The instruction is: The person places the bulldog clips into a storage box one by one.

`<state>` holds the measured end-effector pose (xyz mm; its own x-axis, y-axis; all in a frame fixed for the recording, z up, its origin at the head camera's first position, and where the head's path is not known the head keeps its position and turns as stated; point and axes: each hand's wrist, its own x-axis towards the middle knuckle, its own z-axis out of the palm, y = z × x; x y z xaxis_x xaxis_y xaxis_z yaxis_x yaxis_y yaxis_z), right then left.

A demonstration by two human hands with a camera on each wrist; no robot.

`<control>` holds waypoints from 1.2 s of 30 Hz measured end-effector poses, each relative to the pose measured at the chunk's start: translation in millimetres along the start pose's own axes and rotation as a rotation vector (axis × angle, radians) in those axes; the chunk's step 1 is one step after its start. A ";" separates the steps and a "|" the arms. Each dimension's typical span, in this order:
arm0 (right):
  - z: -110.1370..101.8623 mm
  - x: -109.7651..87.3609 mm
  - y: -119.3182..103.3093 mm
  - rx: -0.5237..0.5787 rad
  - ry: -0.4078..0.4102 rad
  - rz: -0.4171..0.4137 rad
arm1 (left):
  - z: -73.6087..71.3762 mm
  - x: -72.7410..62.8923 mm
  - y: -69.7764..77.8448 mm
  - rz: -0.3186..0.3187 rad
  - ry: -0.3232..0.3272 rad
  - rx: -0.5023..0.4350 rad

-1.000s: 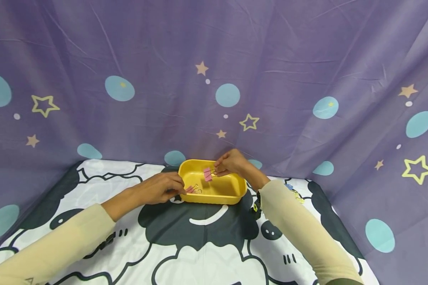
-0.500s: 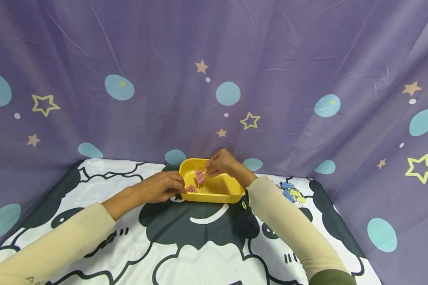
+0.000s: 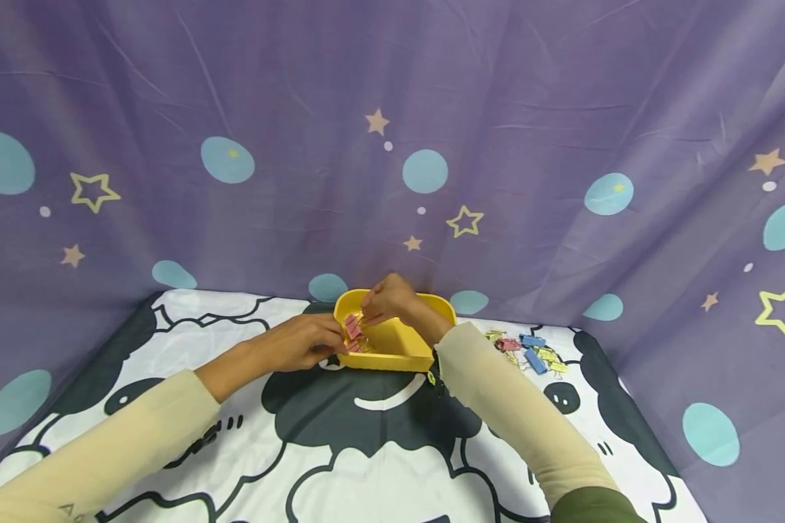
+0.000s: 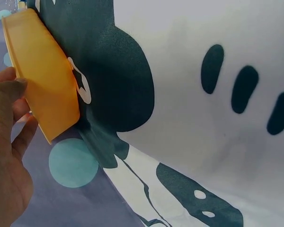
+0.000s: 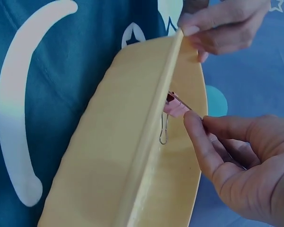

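A yellow rectangular tub (image 3: pixel 392 362) stands at the back of the cloth-covered table. My left hand (image 3: pixel 301 343) pinches its left front corner; in the left wrist view, the thumb of that hand (image 4: pixel 7 137) lies along the tub's rim (image 4: pixel 12 52). My right hand (image 3: pixel 392 299) reaches over the tub from the right. Between its thumb and forefinger it holds a pink binder clip (image 5: pixel 176 108) by one wire handle, inside the tub near the left end. Another pink binder clip (image 3: pixel 352 348) lies below it at that end, partly covered by the left fingertips.
Right of the tub lies a loose pile of binder clips: a pink one (image 3: pixel 509 345), blue ones (image 3: pixel 535 361) and yellow ones (image 3: pixel 549 355). A purple patterned curtain (image 3: pixel 288 218) hangs directly behind the tub.
My right hand has carried the pink binder clip leftward across the tub to the left end. The left hand keeps its grip on the corner. The right sleeve has uncovered the clip pile.
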<state>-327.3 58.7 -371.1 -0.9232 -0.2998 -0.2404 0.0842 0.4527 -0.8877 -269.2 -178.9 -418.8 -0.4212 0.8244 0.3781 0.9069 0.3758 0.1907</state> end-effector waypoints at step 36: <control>-50.6 -16.5 11.6 0.019 0.050 -0.002 | -2.1 3.4 2.4 0.018 0.006 0.022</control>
<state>-330.0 111.4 -357.6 -0.9409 -0.2582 -0.2191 0.0890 0.4356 -0.8957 -268.5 -176.1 -415.2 -0.4044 0.8288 0.3867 0.9146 0.3700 0.1634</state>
